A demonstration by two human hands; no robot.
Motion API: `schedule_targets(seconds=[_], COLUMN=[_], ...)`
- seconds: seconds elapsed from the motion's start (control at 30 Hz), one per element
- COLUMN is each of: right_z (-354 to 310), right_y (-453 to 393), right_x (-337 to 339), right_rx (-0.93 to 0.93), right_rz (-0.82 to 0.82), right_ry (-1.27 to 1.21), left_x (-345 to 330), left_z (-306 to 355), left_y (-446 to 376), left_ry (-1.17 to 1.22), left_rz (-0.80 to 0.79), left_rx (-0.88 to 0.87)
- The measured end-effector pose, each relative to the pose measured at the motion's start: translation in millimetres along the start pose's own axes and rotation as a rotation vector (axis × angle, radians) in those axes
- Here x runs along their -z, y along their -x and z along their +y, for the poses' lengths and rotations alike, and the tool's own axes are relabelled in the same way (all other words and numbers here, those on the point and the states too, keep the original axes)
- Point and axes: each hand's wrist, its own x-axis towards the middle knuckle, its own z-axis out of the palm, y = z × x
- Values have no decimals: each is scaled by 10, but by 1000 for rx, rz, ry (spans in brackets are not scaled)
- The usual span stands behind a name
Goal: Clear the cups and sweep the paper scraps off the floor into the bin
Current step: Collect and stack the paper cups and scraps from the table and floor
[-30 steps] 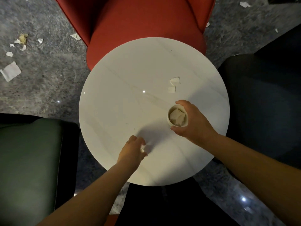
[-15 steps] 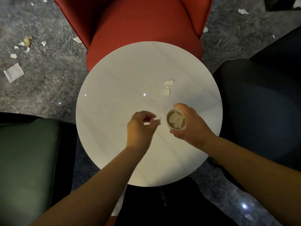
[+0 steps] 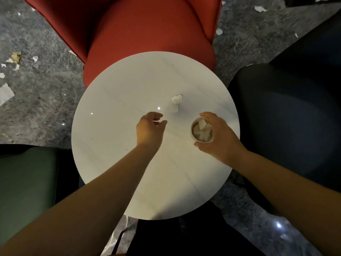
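Cup (image 3: 201, 131) first: small, pale, round-rimmed, seen from straight above, standing upright on the white round table (image 3: 114, 145) toward its right side. White torn paper pieces fill its inside. Two more paper scraps (image 3: 176, 99) lie on the table near its middle, beyond the cup and to its left, one crumpled and one flatter just beside it.

The right hand (image 3: 219, 137) comes in from the table's near right edge and wraps the cup, fingers curled over the far side of the rim and the thumb against the near side, so the cup sits wholly inside that grasp. The left hand (image 3: 150, 129) reaches in from the table's near left edge and hangs over the table's middle, its fingers loosely curled with thumb and fingertips apart, holding nothing that shows. The table scraps lie just beyond those fingertips, not touching them; the cup is off to the right of this hand, apart from it.

Around the table stand a red chair (image 3: 147, 34) on the far side, a green seat (image 3: 24, 182) to the left and a dark seat (image 3: 295, 117) to the right. Floor scraps (image 3: 6, 93) are scattered on the grey floor left of the table.
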Motion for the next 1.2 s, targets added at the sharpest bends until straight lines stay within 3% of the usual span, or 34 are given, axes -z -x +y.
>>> schedule_targets(seconds=[0.47,1.07,1.2], right_z=[58,39,29], right_y=[-570,-823,-828], right_x=[154,138,143], right_rx=[-10,-39,-38], right_rz=[42,14,18], right_ry=[77,70,69], left_x=[-505,-457,-401], left_z=[182,156,302], left_y=[-731,-816,-718], left_ry=[-387,-298,-115], left_rz=[-141,-196,-142], left_rx=[-184,-121,-61])
